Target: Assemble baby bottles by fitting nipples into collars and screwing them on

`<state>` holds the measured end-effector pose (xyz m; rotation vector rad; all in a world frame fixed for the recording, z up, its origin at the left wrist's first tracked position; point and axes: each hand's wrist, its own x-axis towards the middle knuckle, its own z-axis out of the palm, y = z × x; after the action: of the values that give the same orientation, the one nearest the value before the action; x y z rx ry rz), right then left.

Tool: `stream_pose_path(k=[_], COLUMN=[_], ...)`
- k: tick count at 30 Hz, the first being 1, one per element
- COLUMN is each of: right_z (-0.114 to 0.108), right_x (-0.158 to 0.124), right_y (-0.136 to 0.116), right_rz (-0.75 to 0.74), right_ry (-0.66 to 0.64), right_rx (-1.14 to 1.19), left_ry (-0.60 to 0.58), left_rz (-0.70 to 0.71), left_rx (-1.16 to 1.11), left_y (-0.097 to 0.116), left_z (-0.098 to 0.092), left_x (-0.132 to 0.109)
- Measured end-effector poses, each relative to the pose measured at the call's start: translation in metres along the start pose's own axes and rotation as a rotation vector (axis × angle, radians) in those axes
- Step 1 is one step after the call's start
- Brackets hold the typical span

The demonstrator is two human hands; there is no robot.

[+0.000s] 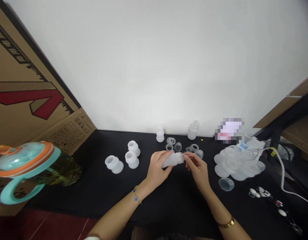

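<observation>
My left hand (157, 168) is wrapped round a frosted white baby bottle (171, 160), tilted nearly flat with its neck to the right. At the neck end, my right hand (197, 168) pinches a small clear piece, mostly hidden by the fingers. Just behind the hands lie several clear collar rings (169, 147) and a clear nipple or cap (178, 147). Farther back stand an open bottle body (160, 135) and a bottle with a clear top (193, 130). Left of my hands are three open, waisted bottle bodies (132, 160).
Topped bottles (234, 163) lie clustered at right, a clear cap (226, 184) before them. Beyond are a blurred-out screen (229, 129), a white cable (283, 176) and a black beaded strand (271, 198). A teal-handled jug (61, 170) and cardboard box (26, 83) stand left; a wall rises behind.
</observation>
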<state>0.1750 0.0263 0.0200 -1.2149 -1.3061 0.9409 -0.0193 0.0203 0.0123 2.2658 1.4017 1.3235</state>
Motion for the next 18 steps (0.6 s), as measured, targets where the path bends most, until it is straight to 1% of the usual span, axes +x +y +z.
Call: stream_pose_path(k=[11,18], right_z=[0.0014,0.0018], right_x=[-0.0017,-0.0031], right_y=[-0.0048,-0.0054], right_rz=[-0.009,-0.079], right_ry=[0.036,0.056], right_rx=[-0.037,-0.107], left_ry=[-0.016,-0.012], left_rz=[0.023,0.032], left_rx=[0.011,0.002], left_y=[0.0010,0.0002], left_z=[0.0002,0.0016], left_x=[-0.0012,-0.0027])
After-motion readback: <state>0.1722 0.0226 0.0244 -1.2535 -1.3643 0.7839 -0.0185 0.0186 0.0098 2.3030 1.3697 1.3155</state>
